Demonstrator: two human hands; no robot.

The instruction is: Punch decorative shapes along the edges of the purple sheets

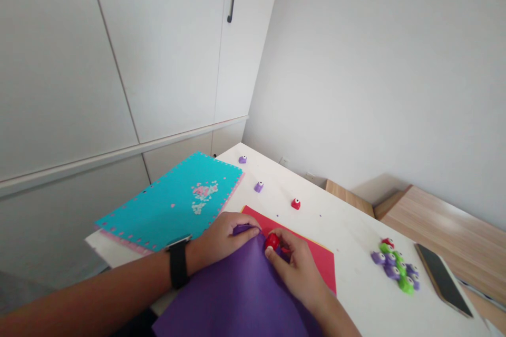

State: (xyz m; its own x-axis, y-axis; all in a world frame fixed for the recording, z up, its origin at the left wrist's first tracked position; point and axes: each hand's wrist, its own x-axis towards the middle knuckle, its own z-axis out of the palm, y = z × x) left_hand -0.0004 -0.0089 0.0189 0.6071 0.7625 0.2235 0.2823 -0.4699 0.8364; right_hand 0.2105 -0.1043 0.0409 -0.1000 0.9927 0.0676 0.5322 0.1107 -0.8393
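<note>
The left hand lies open and flat on the purple paper at the bottom middle, the right hand is gripping a little red paper punch at the paper's top edge, and a pile of punches sits at the right

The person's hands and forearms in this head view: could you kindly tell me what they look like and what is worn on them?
The left hand and right hand are bare, without gloves, and the left forearm and right forearm show no sleeves. A black strap watch sits on the left wrist; the right wrist shows none.
</note>
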